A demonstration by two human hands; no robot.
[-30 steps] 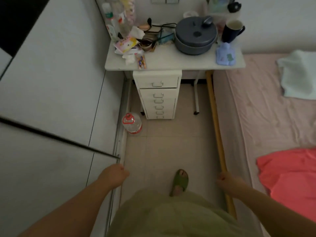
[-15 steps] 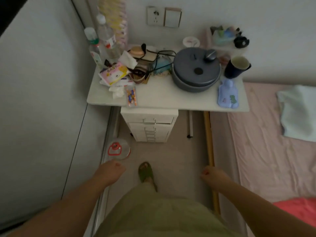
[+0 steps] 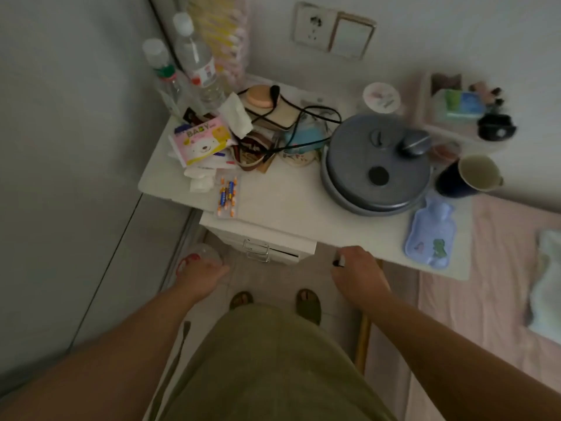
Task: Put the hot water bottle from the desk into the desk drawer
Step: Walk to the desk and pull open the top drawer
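Observation:
A light blue hot water bottle (image 3: 430, 232) with a small green dinosaur print lies flat at the front right corner of the white desk (image 3: 291, 205). Under the desk stands a white drawer unit (image 3: 267, 249), its drawers closed, a metal handle showing on the top one. My right hand (image 3: 356, 273) hangs just below the desk's front edge, left of the bottle, fingers loosely curled with nothing in them. My left hand (image 3: 202, 276) is lower left, in front of the drawer unit, curled and holding nothing.
A grey lidded pot (image 3: 376, 165) and a dark mug (image 3: 469, 176) stand just behind the bottle. Batteries (image 3: 227, 194), a wipes pack (image 3: 200, 142), cables and water bottles (image 3: 195, 60) crowd the desk's left. A jug (image 3: 198, 258) sits on the floor, a wardrobe at left, a pink bed (image 3: 498, 299) at right.
I have walked up to the desk, so it now fills the view. My right hand has risen to the desk's front edge; my left hand stays low.

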